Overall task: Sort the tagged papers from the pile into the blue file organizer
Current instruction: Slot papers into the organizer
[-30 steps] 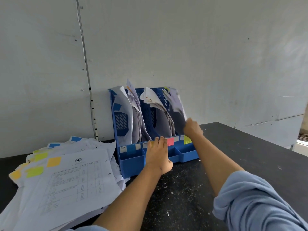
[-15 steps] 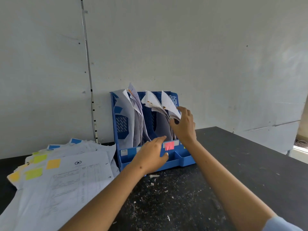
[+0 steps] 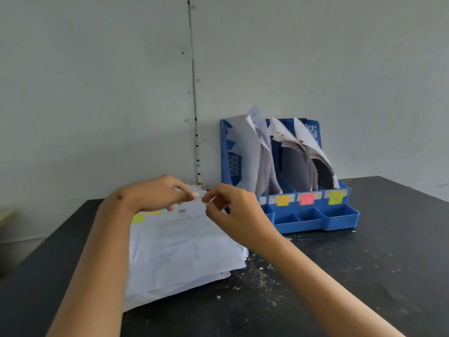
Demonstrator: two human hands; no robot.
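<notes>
The pile of tagged papers (image 3: 179,249) lies on the near left of the dark worktop (image 3: 364,276), with yellow tags (image 3: 138,218) showing at its far left edge. I see my left hand (image 3: 155,194) and right hand (image 3: 233,215) meeting over the far edge of the top sheet, fingers curled towards each other. The frame is smeared there, so I cannot tell whether either hand pinches the paper yet or only hovers above it.

The blue file organizer (image 3: 313,215) stands to the right against the wall (image 3: 97,93), its slots already holding slumped, curling sheets (image 3: 247,154), with orange (image 3: 283,200), pink (image 3: 306,198) and yellow-green (image 3: 336,197) labels on the front.

My worry is lifting two sheets at once, since the stack is loose and fanned, or misreading a tag and filing into the wrong slot. The bent papers leaning across the slots could also block a new sheet going in.

The top sheet's own tag is hidden under my left hand, and the organizer's leftmost label sits behind my right hand. Print on the sheets is too blurred to read.
</notes>
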